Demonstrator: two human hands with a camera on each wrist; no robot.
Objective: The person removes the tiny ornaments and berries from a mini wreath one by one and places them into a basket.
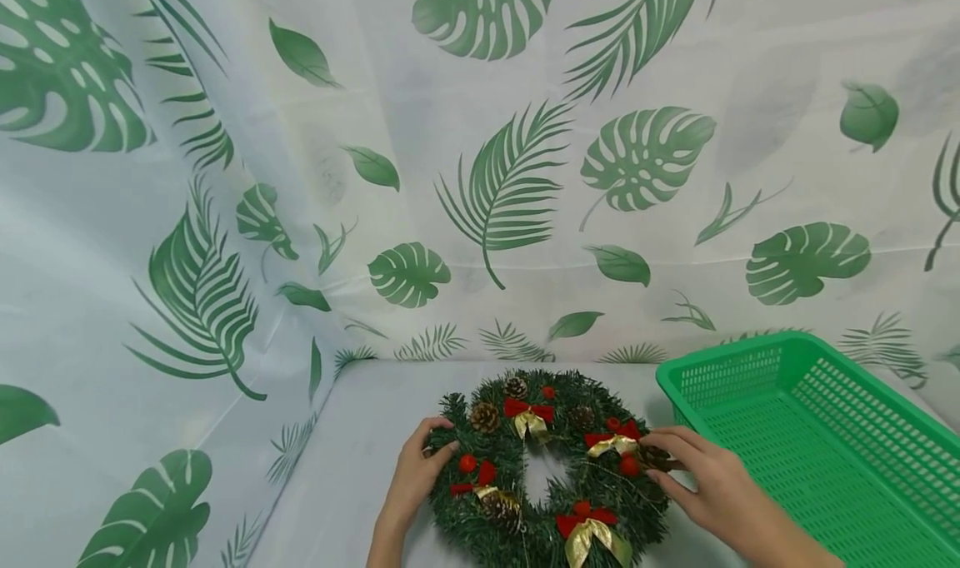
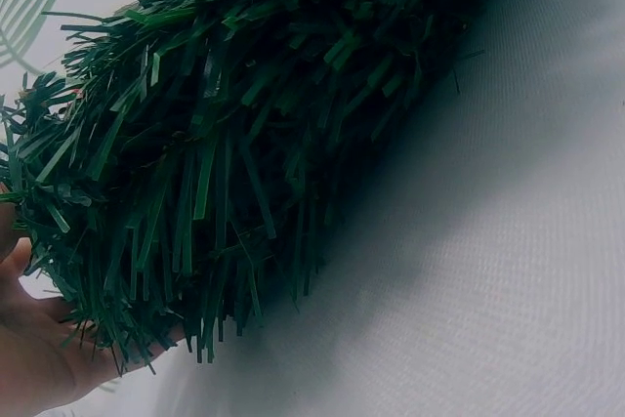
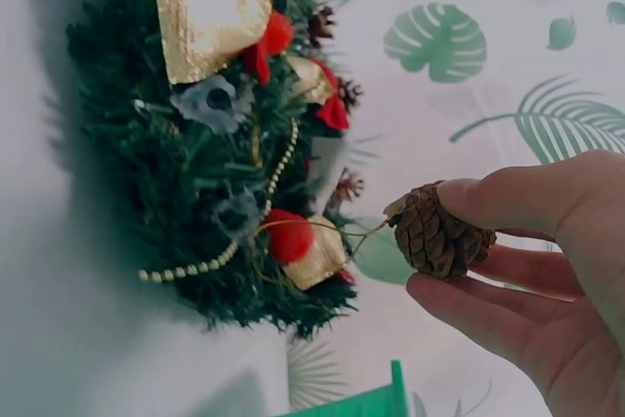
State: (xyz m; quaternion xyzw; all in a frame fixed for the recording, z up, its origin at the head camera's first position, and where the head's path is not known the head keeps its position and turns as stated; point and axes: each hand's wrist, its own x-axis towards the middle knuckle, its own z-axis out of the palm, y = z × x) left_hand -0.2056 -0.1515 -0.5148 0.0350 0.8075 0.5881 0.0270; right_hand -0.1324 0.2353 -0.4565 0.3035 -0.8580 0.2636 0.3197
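A green wreath (image 1: 585, 486) with red-and-gold bows, red balls and pine cones lies on the white surface. At its left edge, my left hand (image 1: 414, 471) holds the foliage between thumb and fingers; in the left wrist view the dark needles hide part of this hand (image 2: 37, 358). My right hand (image 1: 712, 486) pinches a brown pine cone (image 3: 436, 233) at the wreath's right side. In the right wrist view, a thin gold string (image 3: 367, 233) runs from the cone toward a red ball (image 3: 291, 237) on the wreath. Gold beads (image 3: 200, 269) trail over the needles.
A green plastic basket (image 1: 817, 468) with slotted walls stands to the right, close to my right forearm. White sheeting (image 1: 525, 301) printed with green leaves hangs behind and at the left. The white surface (image 1: 330, 485) shows left of the wreath.
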